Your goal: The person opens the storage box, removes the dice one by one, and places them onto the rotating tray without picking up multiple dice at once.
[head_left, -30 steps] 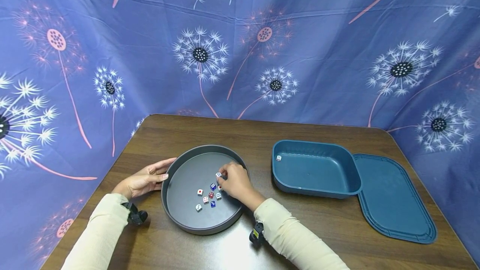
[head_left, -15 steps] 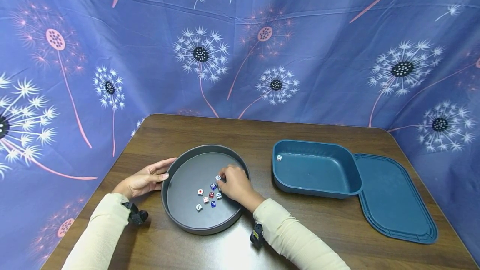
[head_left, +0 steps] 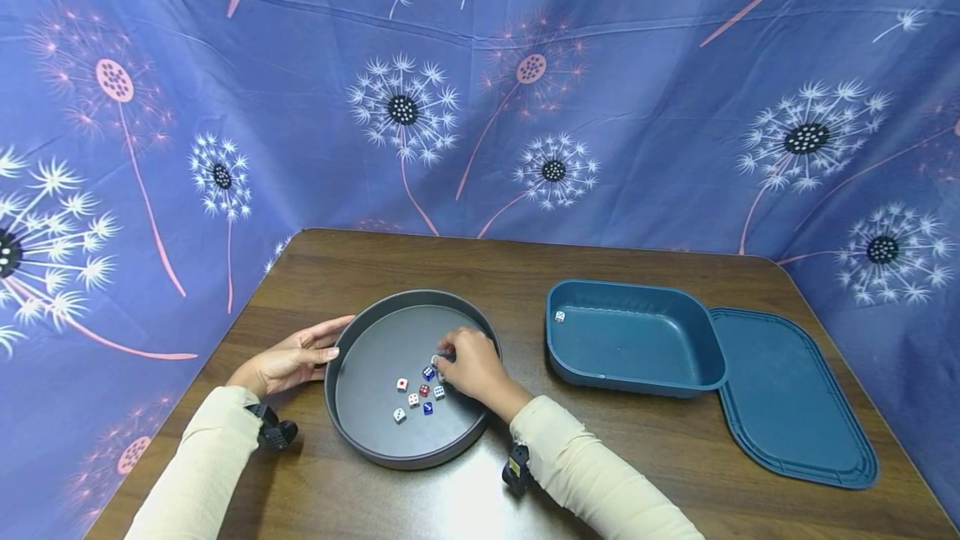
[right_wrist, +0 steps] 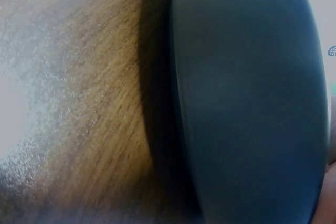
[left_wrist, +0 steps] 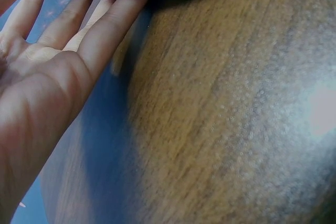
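Note:
A round dark grey pan (head_left: 375, 348) stands on the table with several white, blue and red dice in it. My left hand (head_left: 288, 361) rests against the pan's outer left wall, thumb by the rim. In the left wrist view its straight fingers (left_wrist: 107, 38) touch the pan's side. My right hand (head_left: 474, 365) is inside the pan at the right, pinching a white die (head_left: 435, 361) that the fingers mostly cover. A blue die (head_left: 428, 373) lies just below it, and a red die (head_left: 424, 390) sits among the others. The right wrist view mainly shows the pan's outer wall (right_wrist: 252, 98).
To the right stands a blue rectangular tub (head_left: 637, 377) holding one white die (head_left: 559, 317) at its left end. A flat blue lid (head_left: 795, 398) lies beside it, at the table's right. Behind the wooden table (head_left: 517, 273) hangs a patterned blue cloth (head_left: 637, 65).
The white die in my right fingers has come slightly down toward the blue die and is now more hidden. My left hand and the pan have stayed in place.

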The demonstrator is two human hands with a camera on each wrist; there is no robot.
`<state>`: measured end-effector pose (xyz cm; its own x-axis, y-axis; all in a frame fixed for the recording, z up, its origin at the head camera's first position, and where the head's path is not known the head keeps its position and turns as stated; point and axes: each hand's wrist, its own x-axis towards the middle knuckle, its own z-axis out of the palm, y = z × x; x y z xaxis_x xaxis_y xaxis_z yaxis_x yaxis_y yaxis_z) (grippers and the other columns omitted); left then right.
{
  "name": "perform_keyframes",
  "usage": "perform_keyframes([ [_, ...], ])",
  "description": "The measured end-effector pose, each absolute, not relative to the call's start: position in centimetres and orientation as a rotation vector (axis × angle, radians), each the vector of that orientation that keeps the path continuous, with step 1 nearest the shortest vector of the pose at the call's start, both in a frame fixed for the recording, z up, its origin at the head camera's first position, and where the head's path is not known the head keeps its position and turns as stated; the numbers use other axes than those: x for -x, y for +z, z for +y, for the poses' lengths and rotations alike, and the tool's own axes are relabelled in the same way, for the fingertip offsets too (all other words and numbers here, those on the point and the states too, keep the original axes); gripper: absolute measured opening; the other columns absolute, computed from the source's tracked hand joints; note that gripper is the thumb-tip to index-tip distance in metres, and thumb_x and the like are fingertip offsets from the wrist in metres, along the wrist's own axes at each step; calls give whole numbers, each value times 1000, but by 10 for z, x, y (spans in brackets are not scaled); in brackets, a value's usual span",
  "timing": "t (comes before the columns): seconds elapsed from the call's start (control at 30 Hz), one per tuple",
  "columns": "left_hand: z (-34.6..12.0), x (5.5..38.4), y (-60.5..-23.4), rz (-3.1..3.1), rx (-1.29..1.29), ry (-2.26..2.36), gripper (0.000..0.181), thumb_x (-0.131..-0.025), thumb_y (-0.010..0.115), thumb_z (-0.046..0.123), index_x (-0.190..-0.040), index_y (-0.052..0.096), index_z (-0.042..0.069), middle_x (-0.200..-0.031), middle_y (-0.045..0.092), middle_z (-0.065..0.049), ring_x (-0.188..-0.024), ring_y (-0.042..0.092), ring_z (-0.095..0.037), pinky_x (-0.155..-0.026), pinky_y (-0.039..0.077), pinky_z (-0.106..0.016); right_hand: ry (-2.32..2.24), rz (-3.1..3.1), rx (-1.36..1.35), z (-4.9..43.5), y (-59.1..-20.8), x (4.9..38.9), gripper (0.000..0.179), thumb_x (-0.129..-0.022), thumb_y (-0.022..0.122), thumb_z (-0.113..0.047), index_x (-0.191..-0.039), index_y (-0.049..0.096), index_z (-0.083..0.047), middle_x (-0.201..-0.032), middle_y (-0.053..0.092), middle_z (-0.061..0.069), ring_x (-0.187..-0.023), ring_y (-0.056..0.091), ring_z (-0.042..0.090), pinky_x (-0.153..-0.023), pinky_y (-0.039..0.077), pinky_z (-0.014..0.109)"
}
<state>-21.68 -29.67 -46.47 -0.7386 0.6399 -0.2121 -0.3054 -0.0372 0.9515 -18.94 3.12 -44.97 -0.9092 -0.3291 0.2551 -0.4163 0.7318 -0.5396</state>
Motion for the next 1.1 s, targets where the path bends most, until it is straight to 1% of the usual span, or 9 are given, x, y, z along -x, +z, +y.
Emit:
perform_keyframes([
  [0.1, -296, 217, -465, 1581, -363, 1845, 63, -98, 45, -2, -154, 19, 12, -147, 38, -2, -125, 50, -19, -96, 45, -44, 926, -2799, -613, 32, -450, 190, 14, -78, 77, -18, -89, 74, -8, -78, 63, 0, -75, 59, 15, -70, 47, 29],
  [0.2, -296, 217, -466, 1594, -352, 1842, 63, -98, 46, -2, -154, 19, 13, -148, 38, -3, -126, 49, -19, -96, 45, -45, 960, -2806, -624, 33, -449, 190, 16, -79, 76, -18, -91, 74, -8, -80, 64, 1, -76, 59, 15, -71, 47, 29],
  [0.4, -296, 217, -469, 1599, -352, 1841, 62, -98, 46, -2, -153, 21, 14, -149, 36, -5, -126, 49, -21, -97, 44, -46, 1114, -2744, -681, 41, -439, 193, 17, -81, 75, -14, -94, 73, -4, -84, 67, 5, -78, 63, 17, -70, 49, 25],
  [0.5, -297, 217, -470, 1582, -369, 1847, 62, -99, 44, -2, -154, 21, 14, -147, 39, -1, -125, 49, -20, -96, 44, -45, 1172, -2725, -669, 52, -428, 196, 18, -82, 75, -13, -97, 72, -2, -87, 67, 7, -80, 63, 19, -72, 50, 27],
  [0.63, -297, 218, -471, 1544, -408, 1861, 61, -99, 41, -4, -154, 21, 15, -144, 42, 4, -125, 49, -18, -96, 45, -44, 1194, -2714, -596, 73, -411, 204, 20, -83, 74, -15, -98, 73, -3, -89, 67, 5, -81, 63, 17, -73, 51, 30],
  [0.7, -298, 218, -472, 1520, -431, 1869, 61, -99, 40, -4, -154, 21, 16, -143, 43, 5, -126, 49, -18, -96, 45, -44, 1194, -2712, -553, 85, -404, 208, 20, -83, 74, -16, -99, 73, -3, -90, 67, 5, -81, 63, 17, -74, 51, 31],
  [0.77, -299, 218, -472, 1517, -430, 1867, 61, -99, 40, -4, -154, 22, 17, -143, 44, 6, -126, 49, -17, -96, 45, -43, 1189, -2719, -513, 99, -399, 211, 21, -84, 74, -17, -100, 73, -4, -91, 68, 5, -82, 63, 17, -74, 51, 32],
  [1.0, -299, 217, -470, 1561, -395, 1849, 63, -99, 42, -3, -154, 15, 14, -144, 42, 8, -127, 48, -17, -97, 44, -44, 1156, -2764, -383, 146, -392, 220, 25, -87, 71, -20, -106, 71, -3, -97, 69, 9, -86, 64, 22, -76, 52, 38],
  [1.1, -298, 217, -470, 1570, -387, 1848, 63, -100, 42, -2, -154, 16, 15, -145, 40, 7, -127, 48, -17, -97, 44, -44, 1157, -2773, -337, 165, -394, 224, 26, -88, 70, -21, -107, 70, -3, -96, 69, 10, -85, 65, 23, -74, 52, 39],
])
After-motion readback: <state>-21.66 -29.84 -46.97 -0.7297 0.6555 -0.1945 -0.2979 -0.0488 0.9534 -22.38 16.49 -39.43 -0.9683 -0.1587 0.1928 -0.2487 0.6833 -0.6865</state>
